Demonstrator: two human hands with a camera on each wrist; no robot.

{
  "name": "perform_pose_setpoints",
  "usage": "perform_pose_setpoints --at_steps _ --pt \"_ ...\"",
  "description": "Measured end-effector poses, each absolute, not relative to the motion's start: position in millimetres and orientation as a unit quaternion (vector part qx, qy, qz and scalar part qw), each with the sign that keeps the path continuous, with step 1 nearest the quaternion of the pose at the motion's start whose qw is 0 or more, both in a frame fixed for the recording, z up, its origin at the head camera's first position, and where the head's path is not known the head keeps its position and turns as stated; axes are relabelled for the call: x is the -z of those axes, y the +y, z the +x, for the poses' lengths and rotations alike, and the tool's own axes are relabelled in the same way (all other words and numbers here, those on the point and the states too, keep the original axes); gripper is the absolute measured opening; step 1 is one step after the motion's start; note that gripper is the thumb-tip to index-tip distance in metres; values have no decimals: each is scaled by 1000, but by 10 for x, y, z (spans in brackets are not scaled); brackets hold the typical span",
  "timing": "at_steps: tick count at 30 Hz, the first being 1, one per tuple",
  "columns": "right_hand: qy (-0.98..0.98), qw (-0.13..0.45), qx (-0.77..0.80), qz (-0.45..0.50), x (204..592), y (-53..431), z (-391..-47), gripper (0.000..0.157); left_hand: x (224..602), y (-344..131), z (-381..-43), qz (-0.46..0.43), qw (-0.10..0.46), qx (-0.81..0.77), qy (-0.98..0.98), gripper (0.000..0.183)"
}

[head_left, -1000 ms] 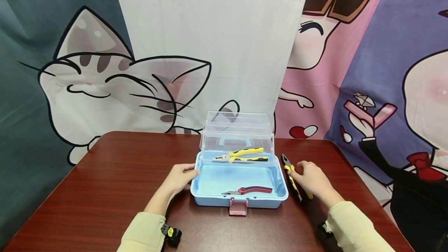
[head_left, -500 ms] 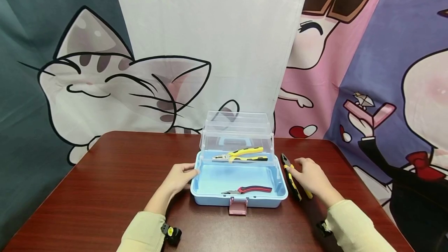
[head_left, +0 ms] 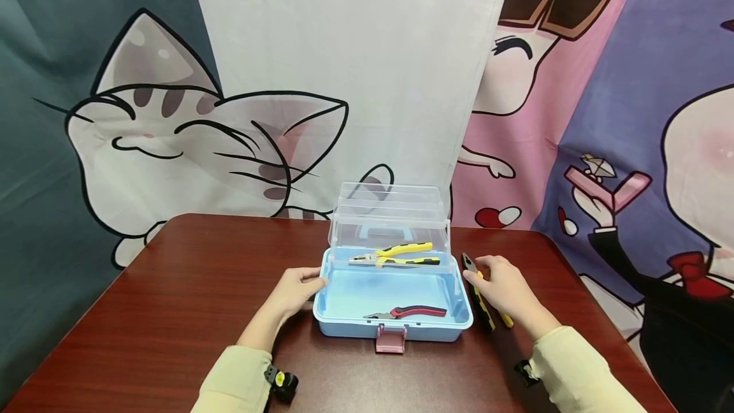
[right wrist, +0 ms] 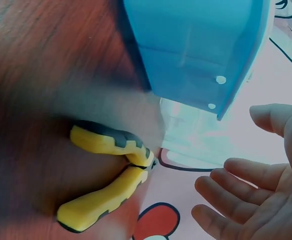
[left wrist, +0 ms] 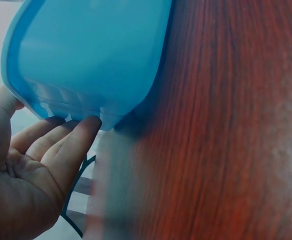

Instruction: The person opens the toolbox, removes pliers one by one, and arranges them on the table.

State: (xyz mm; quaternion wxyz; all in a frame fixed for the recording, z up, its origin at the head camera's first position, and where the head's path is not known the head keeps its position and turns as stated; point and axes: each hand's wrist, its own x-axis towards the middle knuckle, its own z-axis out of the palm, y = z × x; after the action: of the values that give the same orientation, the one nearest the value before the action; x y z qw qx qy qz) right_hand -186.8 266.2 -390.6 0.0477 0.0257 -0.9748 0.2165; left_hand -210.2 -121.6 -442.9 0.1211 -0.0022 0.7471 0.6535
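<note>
My left hand [head_left: 292, 292] holds the left side of a light blue toolbox [head_left: 344, 329], thumb at the rim and fingers against the outer wall, as the left wrist view shows. Inside, red-and-black pliers [head_left: 421, 311] lie near the front. Yellow-and-black pliers [head_left: 404, 249] are at the back, seen behind the clear raised lid [head_left: 390, 199]. To the right of the box, another pair of yellow-and-black pliers [right wrist: 106, 140] lies on the table with handles spread. Above it hovers my right hand [head_left: 504, 289], its fingers loosely extended and apart from the pliers in the right wrist view.
A pink latch [head_left: 390, 340] hangs from the toolbox front. The dark red wooden table [head_left: 201, 285] reaches back to a cartoon-printed curtain [head_left: 344, 50]. Black wrist cameras [head_left: 283, 386] sit at both sleeves.
My right hand has shifted slightly left and away from me, along the pliers toward the toolbox. The left hand and the toolbox have stayed in place.
</note>
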Motion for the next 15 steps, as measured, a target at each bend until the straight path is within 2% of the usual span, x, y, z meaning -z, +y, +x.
perform_pose_setpoints --at_steps 15 --pt "-975 43 -213 52 3798 2550 -1967 53 4419 -1217 -2112 -5 126 -654 746 45"
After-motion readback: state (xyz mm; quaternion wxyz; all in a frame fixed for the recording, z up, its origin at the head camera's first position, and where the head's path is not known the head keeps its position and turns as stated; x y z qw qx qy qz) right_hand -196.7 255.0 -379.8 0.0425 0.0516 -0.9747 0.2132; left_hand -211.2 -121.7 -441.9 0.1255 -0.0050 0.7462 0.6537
